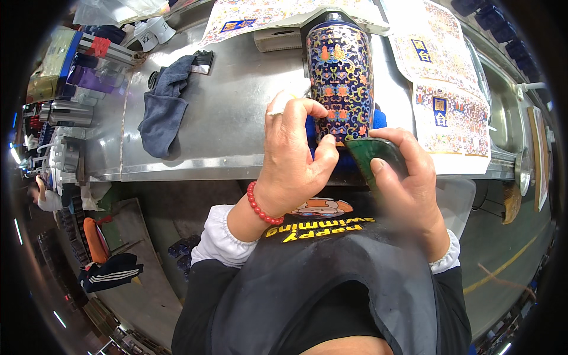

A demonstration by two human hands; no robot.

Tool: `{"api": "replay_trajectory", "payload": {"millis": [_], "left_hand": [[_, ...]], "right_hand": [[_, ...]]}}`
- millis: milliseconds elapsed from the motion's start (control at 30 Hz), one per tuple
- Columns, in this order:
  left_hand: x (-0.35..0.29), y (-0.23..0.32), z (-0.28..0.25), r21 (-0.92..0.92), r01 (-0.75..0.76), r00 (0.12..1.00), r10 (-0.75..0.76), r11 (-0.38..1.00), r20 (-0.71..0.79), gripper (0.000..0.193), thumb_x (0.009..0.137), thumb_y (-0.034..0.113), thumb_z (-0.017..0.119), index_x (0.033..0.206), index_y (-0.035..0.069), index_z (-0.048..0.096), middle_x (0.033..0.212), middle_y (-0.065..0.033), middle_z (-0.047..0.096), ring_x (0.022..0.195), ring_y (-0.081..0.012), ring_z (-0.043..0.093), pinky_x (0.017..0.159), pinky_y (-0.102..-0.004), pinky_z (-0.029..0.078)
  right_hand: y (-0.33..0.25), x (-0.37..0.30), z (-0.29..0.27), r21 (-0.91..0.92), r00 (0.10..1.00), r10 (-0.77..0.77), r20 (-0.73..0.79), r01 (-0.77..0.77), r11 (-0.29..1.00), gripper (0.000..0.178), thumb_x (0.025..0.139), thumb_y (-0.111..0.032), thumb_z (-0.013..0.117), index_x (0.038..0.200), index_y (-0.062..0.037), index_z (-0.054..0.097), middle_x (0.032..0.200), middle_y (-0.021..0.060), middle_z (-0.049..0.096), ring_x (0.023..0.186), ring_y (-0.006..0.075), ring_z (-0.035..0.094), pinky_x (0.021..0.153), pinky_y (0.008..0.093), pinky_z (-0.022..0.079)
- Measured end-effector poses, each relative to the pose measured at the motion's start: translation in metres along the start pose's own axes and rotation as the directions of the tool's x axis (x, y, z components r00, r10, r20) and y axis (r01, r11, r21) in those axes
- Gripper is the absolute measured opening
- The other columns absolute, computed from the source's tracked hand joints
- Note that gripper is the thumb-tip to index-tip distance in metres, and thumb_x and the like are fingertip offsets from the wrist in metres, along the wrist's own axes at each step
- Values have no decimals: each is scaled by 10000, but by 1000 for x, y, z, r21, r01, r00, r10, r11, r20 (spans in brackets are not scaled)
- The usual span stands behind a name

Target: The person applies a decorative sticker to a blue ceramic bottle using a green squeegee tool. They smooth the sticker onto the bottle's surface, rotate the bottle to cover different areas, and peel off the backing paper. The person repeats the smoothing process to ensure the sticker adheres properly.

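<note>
A dark blue bottle (pixel 340 71), covered in a colourful floral pattern, lies at the edge of the metal bench with its neck pointing away from me. My left hand (pixel 296 148) is at its left side, forefinger and thumb apart, their tips on or close to the patterned surface. In my right hand (pixel 411 177) is a flat dark green scraper (pixel 368 157), gripped between thumb and fingers. Its edge meets the bottle's near end. Blue parts of a support (pixel 378 118) show beside the bottle; most of it is hidden.
Patterned decal sheets (pixel 444 89) lie to the right, and another sheet (pixel 254 21) lies at the back. A grey-blue cloth (pixel 165 106) rests on the metal bench (pixel 231 106) at left. Beyond the right-hand sheets is a metal sink (pixel 503 112). Purple bottles (pixel 94 80) stand far left.
</note>
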State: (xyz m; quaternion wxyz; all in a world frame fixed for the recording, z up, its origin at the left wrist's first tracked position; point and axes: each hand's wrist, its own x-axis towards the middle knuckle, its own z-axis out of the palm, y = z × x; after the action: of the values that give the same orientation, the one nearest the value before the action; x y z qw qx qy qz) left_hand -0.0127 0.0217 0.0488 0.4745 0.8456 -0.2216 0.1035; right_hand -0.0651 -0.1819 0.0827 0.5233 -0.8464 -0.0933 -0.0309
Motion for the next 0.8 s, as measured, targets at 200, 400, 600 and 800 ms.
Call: {"api": "replay_trajectory", "payload": {"millis": [200,400,600,800], "left_hand": [[-2,-5,3,-9,-2,1000,2,1000,-28,398,731,52,698,1090,21,529,1049,-188,538,1058,-378,499,994,-479,391],[-6,-10,4,-179,76,996,-82,981,-25,393,777,97,702,1118,25,522,1076,-157,566,1009,-335,521,946,-444,407],[-5,-9,10,-81,34,997,-40,996,-70,426,770,97,704,1141,23,509,1073,-157,574,1020,-334,523,945,-444,407],[-3,-5,4,-46,30,999,-31,999,-41,424,731,79,703,1107,16,517,1055,-182,562,1078,-379,510,1001,-475,385]], "right_hand": [[-1,-1,-3,-8,1000,-20,12,20,1000,358,852,-1,593,1209,29,615,1059,123,645,962,194,622,883,302,484],[-1,-1,-13,-88,979,-192,-64,186,979,354,888,24,630,1240,32,593,947,154,598,826,277,603,764,345,489],[-1,-2,-10,-151,964,-262,-48,252,956,400,875,69,635,1269,41,573,945,162,584,820,280,582,753,351,484],[-2,-2,-11,-175,960,-274,-50,262,949,410,857,79,646,1260,44,577,936,161,582,810,283,579,745,356,486]]}}
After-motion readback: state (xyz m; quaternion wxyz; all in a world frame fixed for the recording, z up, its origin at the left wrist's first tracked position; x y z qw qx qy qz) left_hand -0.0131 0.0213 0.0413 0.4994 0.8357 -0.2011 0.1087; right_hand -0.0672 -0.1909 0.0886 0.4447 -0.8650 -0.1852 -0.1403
